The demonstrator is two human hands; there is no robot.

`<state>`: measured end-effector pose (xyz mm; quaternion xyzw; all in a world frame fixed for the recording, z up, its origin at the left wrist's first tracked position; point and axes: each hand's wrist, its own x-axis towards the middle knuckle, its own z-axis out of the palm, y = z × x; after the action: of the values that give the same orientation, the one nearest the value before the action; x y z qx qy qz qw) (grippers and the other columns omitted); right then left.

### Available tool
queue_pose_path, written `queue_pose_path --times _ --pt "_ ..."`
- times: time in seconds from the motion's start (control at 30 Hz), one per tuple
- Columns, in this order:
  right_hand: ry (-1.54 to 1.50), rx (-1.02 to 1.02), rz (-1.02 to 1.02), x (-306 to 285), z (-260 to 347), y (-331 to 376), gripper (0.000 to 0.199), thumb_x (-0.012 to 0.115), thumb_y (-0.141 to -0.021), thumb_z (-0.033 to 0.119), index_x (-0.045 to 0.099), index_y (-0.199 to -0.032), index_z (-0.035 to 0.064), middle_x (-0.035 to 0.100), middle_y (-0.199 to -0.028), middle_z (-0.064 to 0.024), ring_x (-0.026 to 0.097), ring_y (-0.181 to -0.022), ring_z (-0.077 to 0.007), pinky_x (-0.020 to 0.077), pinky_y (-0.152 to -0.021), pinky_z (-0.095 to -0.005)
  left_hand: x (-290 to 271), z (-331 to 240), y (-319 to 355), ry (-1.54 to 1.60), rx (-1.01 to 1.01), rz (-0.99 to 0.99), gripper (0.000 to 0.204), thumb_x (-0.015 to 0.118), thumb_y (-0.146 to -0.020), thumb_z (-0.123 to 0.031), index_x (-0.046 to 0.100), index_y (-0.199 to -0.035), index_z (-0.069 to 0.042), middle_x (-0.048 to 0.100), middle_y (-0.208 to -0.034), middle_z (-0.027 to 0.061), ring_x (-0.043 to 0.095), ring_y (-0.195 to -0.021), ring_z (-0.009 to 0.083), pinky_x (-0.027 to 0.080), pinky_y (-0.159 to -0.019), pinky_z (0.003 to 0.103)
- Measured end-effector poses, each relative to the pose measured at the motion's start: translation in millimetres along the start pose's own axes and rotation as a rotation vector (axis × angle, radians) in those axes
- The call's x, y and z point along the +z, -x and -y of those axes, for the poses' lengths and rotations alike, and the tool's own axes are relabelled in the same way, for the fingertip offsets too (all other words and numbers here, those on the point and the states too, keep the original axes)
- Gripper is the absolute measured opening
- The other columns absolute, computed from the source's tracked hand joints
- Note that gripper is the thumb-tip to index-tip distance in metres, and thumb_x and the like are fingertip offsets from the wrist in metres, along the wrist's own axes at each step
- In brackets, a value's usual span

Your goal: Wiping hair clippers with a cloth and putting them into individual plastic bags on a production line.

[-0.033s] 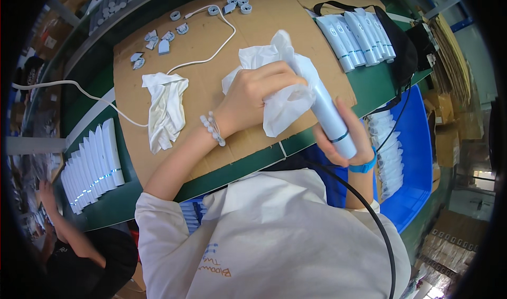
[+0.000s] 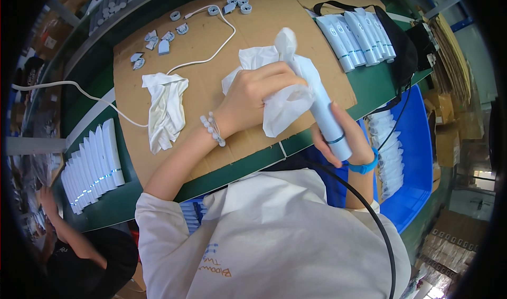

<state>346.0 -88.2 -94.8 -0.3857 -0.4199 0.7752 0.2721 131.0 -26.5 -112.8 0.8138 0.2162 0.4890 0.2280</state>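
Note:
A pale blue tube-shaped device with a rounded head and a shiny band near its lower end slants across the front of the bench. My left hand is closed on a crumpled white cloth, pressed around the upper part of the device. The cloth and my fingers partly hide the device's neck. Around the lower end, my right hand has its thumb and fingers closed on the device. Another white cloth lies crumpled on the cardboard sheet to the left.
Similar pale blue devices lie in a row at the far right, with others at the left. Small caps and a white cable lie at the back. A blue bin holds wrapped items. A co-worker's arm is at left.
The device has turned slightly between my hands, its lower end shifting a little left and its head showing more above the cloth. My right fingers have changed their hold slightly.

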Motion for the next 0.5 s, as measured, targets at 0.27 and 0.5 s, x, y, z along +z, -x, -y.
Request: queue_pose_path --times 0.27,0.5 --pt "1.014 -0.655 -0.397 -1.8 -8.2 -13.1 0.059 0.053 -0.088 0.021 0.026 -0.14 0.0093 0.054 -0.057 -0.0099 0.054 -0.049 -0.0156 0.0426 -0.047 -0.029 4.5 5.4 3.3 -0.029 -0.071 0.033 0.017 0.067 -0.071 -0.007 0.063 -0.087 -0.005 0.06 -0.078 0.0072 0.059 -0.066 0.0197 0.045 -0.057 0.027" --pt "1.139 -0.37 -0.326 -9.3 18.1 2.5 0.052 0.053 -0.088 0.021 0.036 -0.136 0.0108 0.059 -0.063 -0.0095 0.053 -0.044 -0.016 0.0418 -0.045 -0.0252 7.9 8.6 6.0 -0.067 -0.049 0.075 0.019 0.068 -0.069 -0.007 0.063 -0.086 -0.006 0.059 -0.077 0.0073 0.058 -0.064 0.021 0.045 -0.055 0.027"
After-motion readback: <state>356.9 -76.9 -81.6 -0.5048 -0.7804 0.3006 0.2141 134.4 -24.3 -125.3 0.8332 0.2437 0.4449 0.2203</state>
